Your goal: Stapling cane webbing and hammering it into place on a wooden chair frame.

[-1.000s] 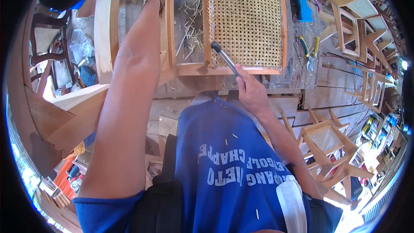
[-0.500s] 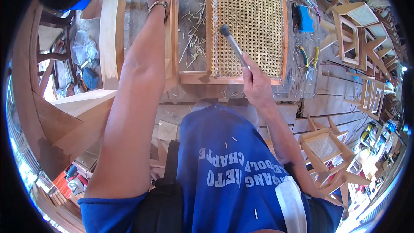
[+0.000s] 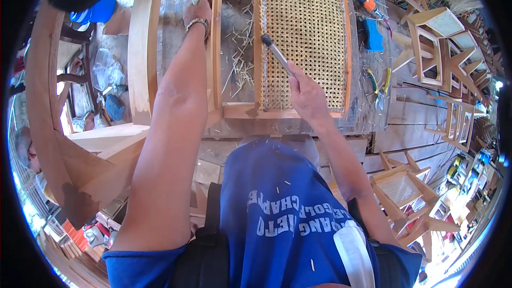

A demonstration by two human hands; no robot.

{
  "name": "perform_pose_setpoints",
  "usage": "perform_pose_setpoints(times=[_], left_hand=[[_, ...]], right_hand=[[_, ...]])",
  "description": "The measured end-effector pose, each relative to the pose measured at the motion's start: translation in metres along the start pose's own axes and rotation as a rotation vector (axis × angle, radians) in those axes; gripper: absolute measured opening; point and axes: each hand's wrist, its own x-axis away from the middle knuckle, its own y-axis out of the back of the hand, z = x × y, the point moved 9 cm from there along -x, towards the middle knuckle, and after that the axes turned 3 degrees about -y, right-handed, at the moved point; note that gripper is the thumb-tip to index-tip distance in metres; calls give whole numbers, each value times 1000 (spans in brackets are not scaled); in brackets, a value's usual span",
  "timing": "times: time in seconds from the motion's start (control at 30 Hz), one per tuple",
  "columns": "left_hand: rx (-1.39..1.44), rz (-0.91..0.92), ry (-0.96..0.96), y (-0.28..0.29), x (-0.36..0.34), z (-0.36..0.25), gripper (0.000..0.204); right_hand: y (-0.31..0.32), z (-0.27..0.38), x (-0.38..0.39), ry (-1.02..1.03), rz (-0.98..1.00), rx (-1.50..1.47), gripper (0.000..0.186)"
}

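My right hand [image 3: 308, 96] is wrapped round the grey shaft of a hammer [image 3: 278, 56]. Its dark head is over the left edge of a woven cane panel [image 3: 306, 32]; I cannot tell whether it touches. The panel sits in a wooden chair frame [image 3: 237, 111], with loose cane ends along its left and far edges. Farther left, my left hand [image 3: 198, 13] is closed beside a wooden rail [image 3: 215, 37] of the frame. Something pale shows at its fingertips, too small to make out.
Cane scraps [image 3: 242, 69] litter the worktop inside the frame. Right of the panel lie an orange-and-black tool [image 3: 368, 2], a blue piece [image 3: 373, 34] and yellow-handled pliers [image 3: 380, 88]. Several wooden chair frames [image 3: 408, 186] stand at the right. A clear plastic bag [image 3: 105, 69] is at left.
My right hand has moved left and slightly away across the cane panel, bringing the hammer head to its left edge. The whole view has shifted slightly. My left hand stays closed by the rail.
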Motion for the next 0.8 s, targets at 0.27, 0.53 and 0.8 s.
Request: perform_pose_setpoints(times=[0.27, 0.53, 0.8], left_hand=[[0, -52, 58, 5, -3, 3, 98], [14, -63, 63, 9, 4, 0, 93], [12, -124, 80, 10, 0, 14, 90]], right_hand=[[4, 11, -19, -13, 2, 55, 39], [15, -1, -60, -5, 3, -162, 34], [14, 3, -104, 26, 98, -38, 36]])
